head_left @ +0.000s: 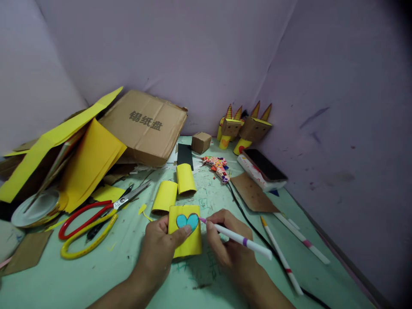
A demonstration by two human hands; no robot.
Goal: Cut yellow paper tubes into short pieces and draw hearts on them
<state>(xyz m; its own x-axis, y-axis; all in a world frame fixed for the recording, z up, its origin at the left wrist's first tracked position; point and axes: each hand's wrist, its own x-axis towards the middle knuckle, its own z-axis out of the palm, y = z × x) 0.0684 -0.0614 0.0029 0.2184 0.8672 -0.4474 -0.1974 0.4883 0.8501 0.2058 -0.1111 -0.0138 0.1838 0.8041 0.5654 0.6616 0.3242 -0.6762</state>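
Observation:
My left hand (161, 240) grips a yellow paper-covered tube (183, 247) low over the table, its thumb lying across a blue heart (192, 220) with a dark outline. In my right hand (230, 240) is a white marker (234, 237) with a purple band. The marker's purple tip end is at the right edge of the heart; whether it touches the paper I cannot tell. Just behind the held tube, two more yellow tubes (165, 196) (186, 178) stand on the table.
Red-and-yellow-handled scissors (112, 210) lie left, before yellow paper sheets (93, 165) and a cardboard box (144, 128). A patterned glue gun (217, 166) trails a black cord (244, 214). Right are two markers (281, 255) (304, 240) and a phone (265, 165); horned cardboard figures (255, 128) stand behind.

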